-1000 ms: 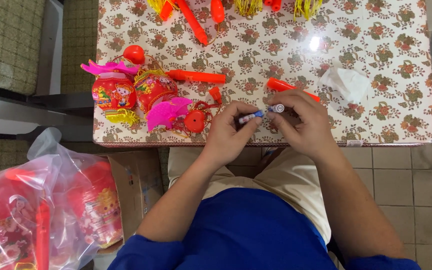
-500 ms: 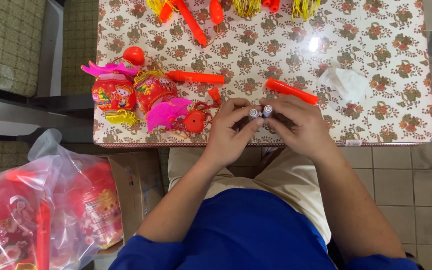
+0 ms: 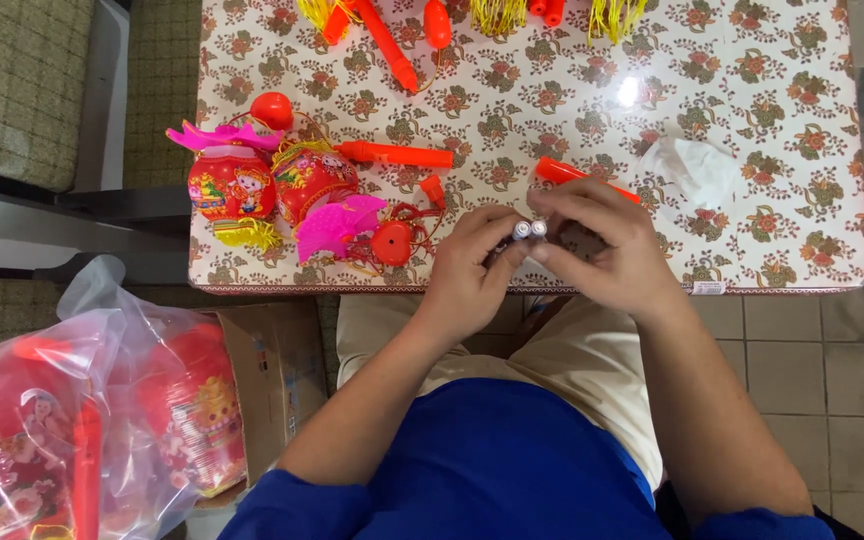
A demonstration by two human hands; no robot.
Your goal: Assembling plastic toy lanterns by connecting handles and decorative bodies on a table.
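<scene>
Head view, looking straight down. Seated person in a blue top and tan trousers, both hands raised over the near edge of the worktop [image 3: 752, 150], which is covered in a floral-patterned cloth.

Left hand [image 3: 467, 270]: fingers curled, thumb and forefinger pinched on two small cylindrical batteries [image 3: 529, 230]. Right hand [image 3: 607, 245]: fingers closed round the same pair from the other side. The batteries lie side by side, metal ends facing the camera, held above the worktop's front edge between the two hands. Whether anything else is in the right palm cannot be told.

On the worktop, left of the hands: two red round lanterns [image 3: 267, 185] touching each other, with pink fan-shaped pieces [image 3: 337, 225] and yellow tassels about them. A small red round part [image 3: 392, 243] with wire sits just beside the left hand. An orange stick handle [image 3: 397, 155] lies above it; a second orange handle [image 3: 562, 172] shows partly behind the right hand. A crumpled clear plastic wrapper [image 3: 692, 170] lies to the right, apart from the hands. More orange handles and yellow tassels run along the far edge.

Containers: on the floor at lower left, a clear plastic bag [image 3: 82, 400] holds red lanterns packed close. A cardboard box [image 3: 277, 375] stands just beside it; its contents are hidden.
</scene>
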